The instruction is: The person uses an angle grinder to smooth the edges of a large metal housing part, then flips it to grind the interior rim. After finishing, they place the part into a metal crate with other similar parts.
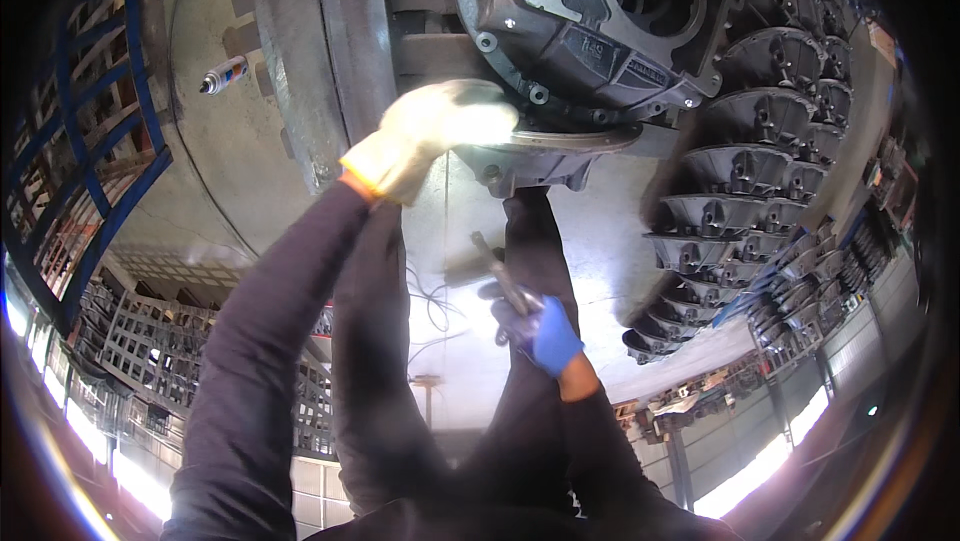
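Observation:
My left hand (440,131), in a pale glove with a yellow cuff, is at the left end of a grey cast-metal bell housing (545,161). It appears to grip the rim; glare and blur hide part of the fingers. That casting sits rim-up, just in front of a larger bell housing (590,26) with a round opening and bolt holes. Lower down, near my right leg, my right hand (535,326) wears a blue-cuffed glove. Its fingers are wrapped round a slim, dark, rod-like tool (502,273) pointing up and left. The tool's exact kind is blurred.
Stacked bell housings (750,171) stand in rows to the right. On the left are a blue metal cage (150,106) and a spray can (224,74) lying on its side. A steel beam (355,41) runs beside the large housing. Thin cable (435,306) lies on the floor.

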`<state>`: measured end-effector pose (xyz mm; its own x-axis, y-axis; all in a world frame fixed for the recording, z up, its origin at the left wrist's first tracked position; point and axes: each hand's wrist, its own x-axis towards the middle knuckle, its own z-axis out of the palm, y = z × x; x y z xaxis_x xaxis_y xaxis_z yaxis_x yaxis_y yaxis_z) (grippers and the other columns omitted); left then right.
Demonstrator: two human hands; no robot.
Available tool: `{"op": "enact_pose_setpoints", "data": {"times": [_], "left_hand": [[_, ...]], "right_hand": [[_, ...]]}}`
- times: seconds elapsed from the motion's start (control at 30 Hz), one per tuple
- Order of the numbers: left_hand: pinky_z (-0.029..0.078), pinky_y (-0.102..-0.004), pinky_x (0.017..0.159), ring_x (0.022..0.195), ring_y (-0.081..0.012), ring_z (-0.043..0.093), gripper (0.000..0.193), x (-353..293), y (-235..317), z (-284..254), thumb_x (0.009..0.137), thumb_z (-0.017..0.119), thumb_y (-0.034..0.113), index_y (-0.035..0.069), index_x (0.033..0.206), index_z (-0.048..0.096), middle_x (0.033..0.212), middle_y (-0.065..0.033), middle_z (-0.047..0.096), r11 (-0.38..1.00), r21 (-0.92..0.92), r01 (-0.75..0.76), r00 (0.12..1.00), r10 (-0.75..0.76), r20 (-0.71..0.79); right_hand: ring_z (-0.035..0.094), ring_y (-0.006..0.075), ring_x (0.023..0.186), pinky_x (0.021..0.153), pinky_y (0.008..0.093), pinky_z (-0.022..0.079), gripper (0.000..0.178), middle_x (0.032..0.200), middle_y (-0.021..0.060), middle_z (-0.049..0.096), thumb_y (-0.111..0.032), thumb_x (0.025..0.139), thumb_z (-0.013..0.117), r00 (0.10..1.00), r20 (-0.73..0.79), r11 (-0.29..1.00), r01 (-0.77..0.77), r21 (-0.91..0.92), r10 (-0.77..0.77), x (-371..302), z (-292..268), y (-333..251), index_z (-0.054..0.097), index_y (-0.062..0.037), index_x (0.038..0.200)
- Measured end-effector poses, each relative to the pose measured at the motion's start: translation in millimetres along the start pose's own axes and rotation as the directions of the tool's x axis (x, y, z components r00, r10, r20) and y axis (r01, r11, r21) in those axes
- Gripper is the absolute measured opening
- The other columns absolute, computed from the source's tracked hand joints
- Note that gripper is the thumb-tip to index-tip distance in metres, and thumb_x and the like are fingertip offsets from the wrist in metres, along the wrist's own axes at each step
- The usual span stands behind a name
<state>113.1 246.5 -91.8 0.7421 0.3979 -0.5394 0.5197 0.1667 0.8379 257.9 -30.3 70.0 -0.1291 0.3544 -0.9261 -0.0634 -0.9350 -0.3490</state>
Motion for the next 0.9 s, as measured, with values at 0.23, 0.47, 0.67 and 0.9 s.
{"op": "enact_pose_setpoints", "data": {"times": [0.23,0.47,0.67,0.9], "left_hand": [[0.056,-0.0413,0.115,0.136,-0.0353,0.068,0.073,-22.5,-66.2,-32.9,0.078,0.095,0.022,0.011,0.145,0.068,0.142,-0.0147,0.074,0.782,0.557,-0.280,0.956,0.279,0.089],[0.061,-0.0442,0.106,0.119,-0.0369,0.075,0.043,-6.7,-48.8,-24.2,0.071,0.095,0.020,0.009,0.108,0.077,0.114,-0.0127,0.080,0.777,0.585,-0.232,0.970,0.145,0.193],[0.059,-0.0468,0.087,0.091,-0.0373,0.075,0.030,-20.2,67.0,38.3,0.086,0.081,0.036,0.010,0.100,0.079,0.095,-0.0153,0.078,0.693,0.691,-0.204,0.979,0.147,0.142],[0.057,-0.0441,0.108,0.125,-0.0362,0.070,0.058,-31.9,118.0,42.1,0.097,0.073,0.027,0.011,0.151,0.063,0.137,-0.0168,0.074,0.704,0.704,-0.094,0.995,0.044,0.089]], "right_hand": [[0.076,0.0442,0.096,0.086,0.0519,0.060,0.041,0.103,0.0249,0.079,-0.038,0.098,0.078,0.995,-0.102,0.813,-0.045,-0.580,-0.017,122.7,35.8,67.3,0.075,-0.0091,0.127],[0.077,0.0422,0.101,0.088,0.0502,0.061,0.031,0.108,0.0195,0.081,-0.033,0.099,0.075,0.990,-0.134,0.885,-0.102,-0.454,0.045,142.6,31.8,85.4,0.077,-0.0165,0.125],[0.076,0.0455,0.098,0.090,0.0559,0.060,0.031,0.108,0.0202,0.081,-0.036,0.105,0.062,0.995,-0.101,0.972,-0.042,-0.232,0.019,142.4,39.4,92.8,0.074,-0.0141,0.124],[0.075,0.0464,0.100,0.089,0.0563,0.059,0.032,0.109,0.0189,0.080,-0.035,0.106,0.060,0.990,-0.064,0.965,0.108,-0.241,-0.127,139.0,39.4,97.8,0.073,-0.0128,0.125]]}}
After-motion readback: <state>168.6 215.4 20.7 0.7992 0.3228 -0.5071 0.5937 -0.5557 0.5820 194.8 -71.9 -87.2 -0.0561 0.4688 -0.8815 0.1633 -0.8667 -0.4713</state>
